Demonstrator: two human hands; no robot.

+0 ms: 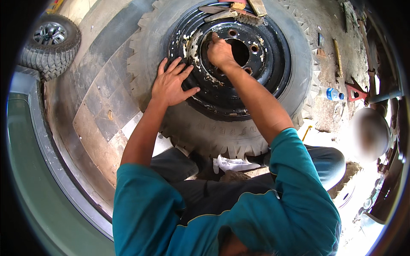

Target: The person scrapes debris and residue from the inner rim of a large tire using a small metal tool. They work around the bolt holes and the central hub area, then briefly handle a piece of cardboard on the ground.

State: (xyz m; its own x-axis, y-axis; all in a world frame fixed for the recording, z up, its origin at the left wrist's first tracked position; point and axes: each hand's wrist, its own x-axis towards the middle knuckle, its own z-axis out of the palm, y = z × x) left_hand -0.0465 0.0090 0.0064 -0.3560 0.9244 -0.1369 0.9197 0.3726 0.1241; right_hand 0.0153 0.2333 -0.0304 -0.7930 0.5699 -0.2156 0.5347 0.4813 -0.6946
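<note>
A large tyre (188,121) lies flat before me, with a black steel wheel rim (273,72) in it; pale patches of flaked paint show on the metal. My left hand (173,85) rests open with fingers spread on the left side of the rim, its palm near the tyre's edge. Over the wheel's centre disc, left of the round centre hole, my right hand (220,52) is closed, one digit pressing the disc near its upper left. Whatever its curled fingers hold, if anything, is hidden. A brush (250,18) and wooden-looking pieces (221,16) lie across the rim's far edge.
Another tyre on an alloy wheel (50,47) is at the far left, beside a green panel with a grey edge (42,170). To the right are a plastic water bottle (334,94), a red metal stand (355,90) and a thin wooden stick (338,57) on the floor.
</note>
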